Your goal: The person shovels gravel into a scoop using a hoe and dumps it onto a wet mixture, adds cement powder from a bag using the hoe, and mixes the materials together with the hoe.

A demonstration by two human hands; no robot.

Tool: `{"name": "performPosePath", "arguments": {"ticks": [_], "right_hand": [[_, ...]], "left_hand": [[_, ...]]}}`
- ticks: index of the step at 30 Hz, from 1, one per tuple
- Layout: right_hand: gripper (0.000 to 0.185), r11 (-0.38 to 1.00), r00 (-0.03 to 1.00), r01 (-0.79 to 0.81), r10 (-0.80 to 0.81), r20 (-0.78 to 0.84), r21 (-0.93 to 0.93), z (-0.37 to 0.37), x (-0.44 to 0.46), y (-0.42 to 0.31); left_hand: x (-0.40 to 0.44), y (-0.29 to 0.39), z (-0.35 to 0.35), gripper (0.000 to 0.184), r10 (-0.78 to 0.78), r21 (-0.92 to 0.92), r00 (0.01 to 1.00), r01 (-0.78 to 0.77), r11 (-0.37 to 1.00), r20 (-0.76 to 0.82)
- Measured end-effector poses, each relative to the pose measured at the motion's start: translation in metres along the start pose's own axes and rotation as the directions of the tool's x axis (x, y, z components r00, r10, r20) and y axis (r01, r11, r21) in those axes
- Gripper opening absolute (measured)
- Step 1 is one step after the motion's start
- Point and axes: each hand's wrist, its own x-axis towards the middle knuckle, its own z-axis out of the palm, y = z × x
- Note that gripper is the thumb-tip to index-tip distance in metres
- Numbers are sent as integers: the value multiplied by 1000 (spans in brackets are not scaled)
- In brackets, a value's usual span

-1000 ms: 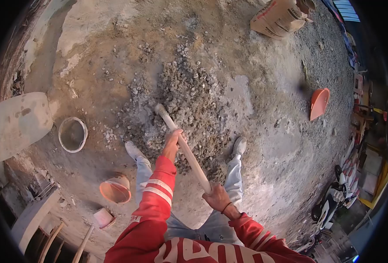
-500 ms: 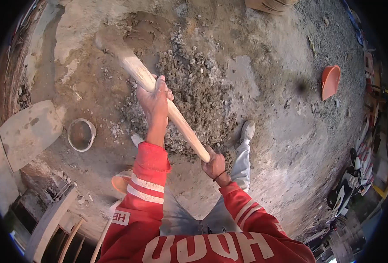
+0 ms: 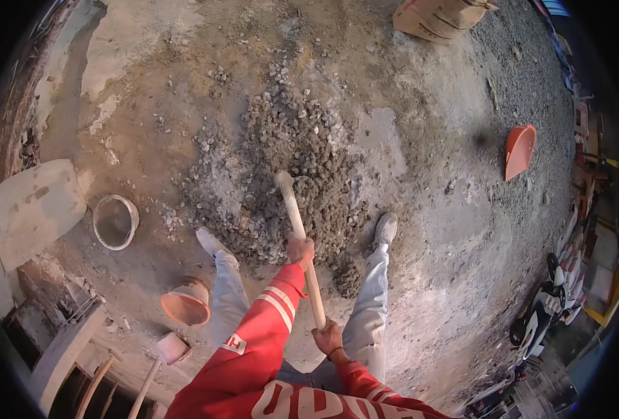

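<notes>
Both of my hands grip the wooden handle of what looks like a hoe. My left hand is wrapped around the middle of the handle. Closed near the handle's lower end is my right hand, a dark band at its wrist. The tool's far end lies in a heap of wet grey concrete mix full of stones, and its blade is hidden there. My shoes stand on either side of the near part of the heap.
A round bucket stands at left, near a pale board. An orange bucket is by my left leg. A paper sack sits at the top, an orange scoop-like container at right. A motorcycle is at the right edge.
The tool has swung from the upper left down into the heap, nearer my body. My left hand has come down and right along with the handle; my right hand is lower too.
</notes>
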Motion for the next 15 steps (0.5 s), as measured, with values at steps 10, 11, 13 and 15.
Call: {"name": "performPosePath", "arguments": {"ticks": [10,11,13,15], "right_hand": [[41,905,938,347,-335,89,-247,63,39,-69],[41,888,924,381,-378,64,-258,86,74,-94],[58,849,881,473,-466,87,-238,125,150,-161],[57,814,837,546,-541,83,-197,162,217,-231]], "left_hand": [[25,50,-167,26,190,-617,980,-181,766,-52],[59,73,-190,27,239,-642,967,-239,728,-89],[130,127,-236,30,288,-507,933,-359,784,-215],[210,167,-270,32,325,-345,893,-425,837,-312]]}}
